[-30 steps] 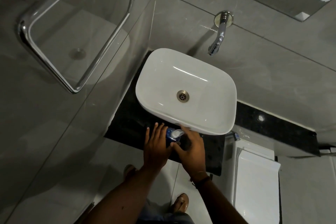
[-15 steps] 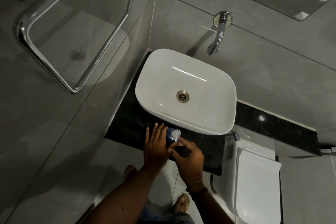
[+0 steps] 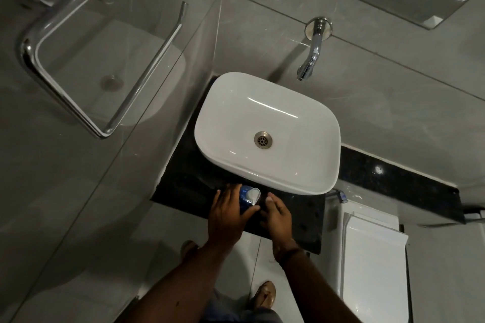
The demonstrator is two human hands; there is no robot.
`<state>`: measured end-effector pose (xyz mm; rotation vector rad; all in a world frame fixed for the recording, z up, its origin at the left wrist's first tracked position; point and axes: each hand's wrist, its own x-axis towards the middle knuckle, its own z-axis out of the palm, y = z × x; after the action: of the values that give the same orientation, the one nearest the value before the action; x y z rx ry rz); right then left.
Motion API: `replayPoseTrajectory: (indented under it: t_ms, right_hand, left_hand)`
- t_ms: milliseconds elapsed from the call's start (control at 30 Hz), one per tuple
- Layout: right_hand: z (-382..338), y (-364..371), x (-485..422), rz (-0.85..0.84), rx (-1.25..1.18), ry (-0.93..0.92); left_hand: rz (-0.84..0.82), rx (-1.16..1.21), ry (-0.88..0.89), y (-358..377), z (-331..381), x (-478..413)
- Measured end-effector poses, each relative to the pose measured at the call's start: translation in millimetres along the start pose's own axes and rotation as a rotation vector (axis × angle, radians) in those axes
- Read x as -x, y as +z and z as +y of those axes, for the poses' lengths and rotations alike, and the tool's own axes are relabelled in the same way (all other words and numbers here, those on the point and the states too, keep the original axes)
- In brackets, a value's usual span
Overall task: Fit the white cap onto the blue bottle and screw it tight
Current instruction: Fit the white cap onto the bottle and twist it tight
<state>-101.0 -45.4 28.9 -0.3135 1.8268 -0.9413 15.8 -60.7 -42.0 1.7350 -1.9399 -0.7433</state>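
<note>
Head view. The blue bottle point(image 3: 244, 200) stands on the black counter point(image 3: 189, 186), near its front edge and just in front of the rim of the white basin point(image 3: 267, 134). The white cap point(image 3: 253, 194) sits on the bottle's top; whether it is fully threaded cannot be told.

Left hand point(image 3: 227, 214): wrapped around the left side of the bottle, fingers curled over its far side, thumb across the front. It grips the bottle.

Right hand point(image 3: 277, 214): loosely open, fingers extended, holding nothing. It lies just right of the bottle; the fingertips are close to the cap, and contact cannot be confirmed.

Clearances: the basin overhang bounds the space directly behind the bottle. To the left, bare counter runs to the grey wall point(image 3: 78, 191). To the right, open counter continues to its end, with the white toilet cistern point(image 3: 372, 257) below and beyond. The tap point(image 3: 311, 60) projects from the wall above the basin's far rim, well apart from the hands.

Change from 0.5 s ago: the right hand was closed on the cap with pinched fingers; it is now released and drawn slightly right. The left hand and bottle are unchanged.
</note>
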Motion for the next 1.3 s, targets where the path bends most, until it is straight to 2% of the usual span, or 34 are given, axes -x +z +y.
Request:
replayPoseTrajectory:
  t_ms: [100, 200, 500, 667, 1000, 1300]
  right_hand:
    - [2.5, 7.1, -15.8, -0.147, -0.090, 0.218]
    - [7.8, 10.0, -24.1, -0.176, -0.177, 0.263]
    - [11.5, 14.1, -31.1, -0.151, -0.208, 0.219]
    - [4.4, 40.9, -29.0, -0.185, -0.187, 0.183]
    - [-5.9, 139.3, -13.1, -0.311, -0.133, 0.186]
    - [5.9, 179.4, -16.3, -0.286, -0.082, 0.099]
  left_hand:
    - [-0.047, 0.036, -0.035, -1.9, 1.4, 0.5]
    - [-0.082, 0.071, -0.084, -5.2, 4.7, 0.8]
    - [-0.202, 0.092, -0.134, -13.1, 6.5, -4.0]
    - [-0.145, 0.112, -0.150, -38.6, -8.3, -11.4]
    - [-0.034, 0.174, -0.333, -100.7, -69.7, -23.6]
    - [0.007, 0.320, -0.333, -118.6, -96.8, -27.6]
